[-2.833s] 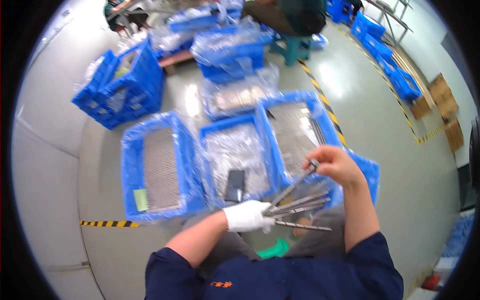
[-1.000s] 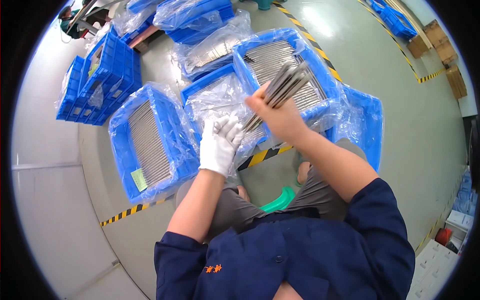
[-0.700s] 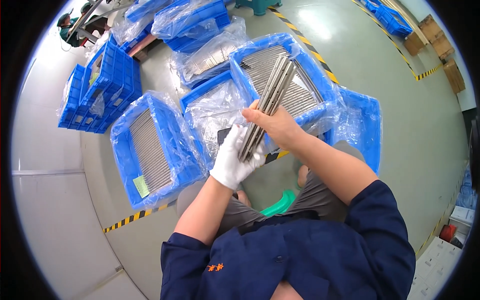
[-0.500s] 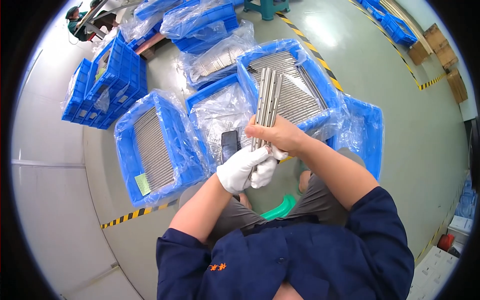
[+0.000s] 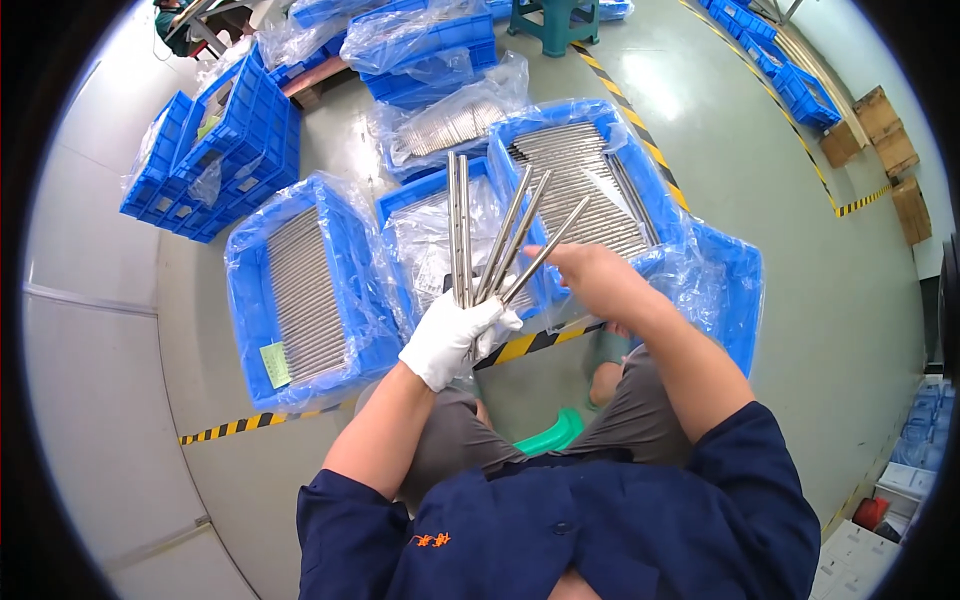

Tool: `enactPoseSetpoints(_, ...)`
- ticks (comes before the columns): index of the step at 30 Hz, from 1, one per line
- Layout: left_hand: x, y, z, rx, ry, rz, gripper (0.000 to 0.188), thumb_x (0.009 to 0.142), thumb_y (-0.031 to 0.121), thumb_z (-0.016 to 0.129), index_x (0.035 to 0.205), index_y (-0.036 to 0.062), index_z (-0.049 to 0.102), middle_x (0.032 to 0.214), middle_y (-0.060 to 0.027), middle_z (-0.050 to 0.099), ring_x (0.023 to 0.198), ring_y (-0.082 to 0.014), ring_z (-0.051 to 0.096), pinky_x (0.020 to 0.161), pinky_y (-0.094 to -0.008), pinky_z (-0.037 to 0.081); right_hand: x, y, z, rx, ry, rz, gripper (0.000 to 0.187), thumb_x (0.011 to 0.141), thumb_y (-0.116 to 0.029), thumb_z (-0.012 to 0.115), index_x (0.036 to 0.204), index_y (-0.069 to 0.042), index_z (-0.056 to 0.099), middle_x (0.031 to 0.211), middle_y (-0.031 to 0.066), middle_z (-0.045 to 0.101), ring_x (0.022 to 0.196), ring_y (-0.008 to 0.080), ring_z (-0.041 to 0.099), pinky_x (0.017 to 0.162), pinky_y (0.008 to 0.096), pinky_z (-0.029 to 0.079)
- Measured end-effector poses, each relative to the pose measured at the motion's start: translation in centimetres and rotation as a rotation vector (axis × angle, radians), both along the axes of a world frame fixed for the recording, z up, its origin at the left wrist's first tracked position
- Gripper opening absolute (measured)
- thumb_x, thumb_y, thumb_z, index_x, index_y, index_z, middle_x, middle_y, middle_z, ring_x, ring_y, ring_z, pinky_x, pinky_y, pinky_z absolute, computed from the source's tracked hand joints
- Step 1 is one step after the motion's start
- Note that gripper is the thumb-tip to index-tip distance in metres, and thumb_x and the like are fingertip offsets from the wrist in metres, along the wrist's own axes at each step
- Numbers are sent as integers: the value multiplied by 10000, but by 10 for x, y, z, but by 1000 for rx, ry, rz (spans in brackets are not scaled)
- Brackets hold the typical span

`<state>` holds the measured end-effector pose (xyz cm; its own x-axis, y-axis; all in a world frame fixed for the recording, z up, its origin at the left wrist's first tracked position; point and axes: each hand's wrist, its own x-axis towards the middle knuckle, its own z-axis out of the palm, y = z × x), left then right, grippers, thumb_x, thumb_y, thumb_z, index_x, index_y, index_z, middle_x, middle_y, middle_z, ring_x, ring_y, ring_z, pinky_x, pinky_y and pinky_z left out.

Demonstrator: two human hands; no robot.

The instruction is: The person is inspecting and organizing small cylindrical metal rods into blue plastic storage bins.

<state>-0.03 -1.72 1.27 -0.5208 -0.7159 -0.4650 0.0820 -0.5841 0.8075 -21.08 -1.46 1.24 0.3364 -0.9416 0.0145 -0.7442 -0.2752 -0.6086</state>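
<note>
Gloved left hand (image 5: 452, 338) clamps the lower ends of the fanned steel rods (image 5: 492, 245), bare right hand (image 5: 590, 283) pinching one: stiff, slick, probably weighty; grip low.

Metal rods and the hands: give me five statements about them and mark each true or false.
1. The left hand wears a white glove. True.
2. The right hand is gloved too. False: it is bare.
3. The metal rods are fanned out above the left hand. True.
4. The crates on the floor are red. False: the crate at the left and the others are blue, lined with clear plastic.
5. The crate at the left is empty. False: it holds rows of rods.
</note>
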Motion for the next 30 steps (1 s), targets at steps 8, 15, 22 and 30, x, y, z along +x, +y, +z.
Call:
enactPoseSetpoints(8, -1, 5, 12, -18, -11, 27, 296, 791, 160, 583, 1021, -9, 501, 674, -63, 585, 408, -58, 410, 370, -181, 303, -27, -14, 25, 404, -1380, -283, 343, 887, -80, 396, 1217, 15, 391, 1109, 143, 515, 986, 218, 545, 820, 302, 461)
enactPoseSetpoints(15, -5, 8, 15, -52, -82, 37, 180, 796, 164, 570, 845, -9, 558, 594, -45, 547, 400, -65, 406, 364, -196, 303, -6, -5, 18, 38, -1017, -339, 312, 885, -70, 407, 1181, 26, 436, 1096, 132, 523, 1004, 190, 539, 840, 276, 433)
enactPoseSetpoints(22, 3, 4, 14, -66, -56, 58, 195, 781, 194, 585, 706, 14, 571, 551, -35, 528, 393, -65, 405, 381, -199, 314, -22, -8, 31, 122, -964, -211, 337, 835, -22, 484, 1172, -14, 480, 1071, 77, 556, 993, 134, 532, 841, 236, 411)
enactPoseSetpoints(30, 6, 1, 21, -214, -328, -147, 223, 794, 229, 568, 712, 22, 575, 602, -42, 579, 431, -67, 451, 398, -206, 341, -66, -8, 44, 244, -1005, -146, 391, 730, -109, 643, 1081, 14, 521, 976, 120, 589, 888, 190, 577, 806, 301, 454)
